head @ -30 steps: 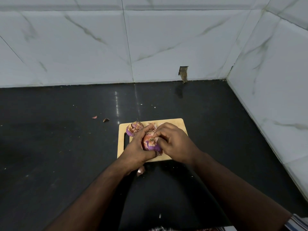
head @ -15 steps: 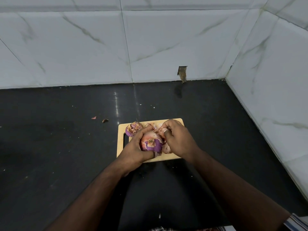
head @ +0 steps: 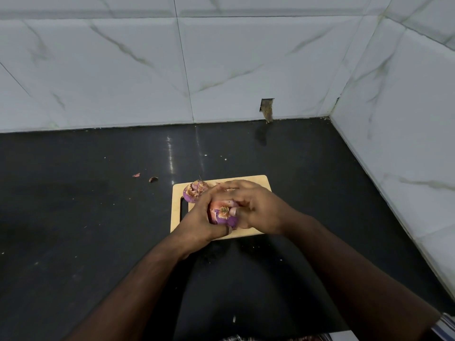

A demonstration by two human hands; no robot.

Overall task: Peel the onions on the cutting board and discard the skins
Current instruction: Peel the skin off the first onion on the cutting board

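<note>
Both hands' fingers (head: 216, 193) curl round a half-peeled purple onion (head: 224, 215) above a pale wooden cutting board (head: 177, 212); beyond the fingers lies a second purple onion (head: 194, 191).

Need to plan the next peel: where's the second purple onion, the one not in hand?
In the head view, the loose purple onion sits on the far left corner of the light wooden cutting board, just beyond the left hand.

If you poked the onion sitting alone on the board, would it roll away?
Probably a little. The loose onion looks round, so a push could roll it across the flat board. Its ragged, flaking skin may slow it, and bits would likely crumble off, like the scraps already lying on the counter.
</note>
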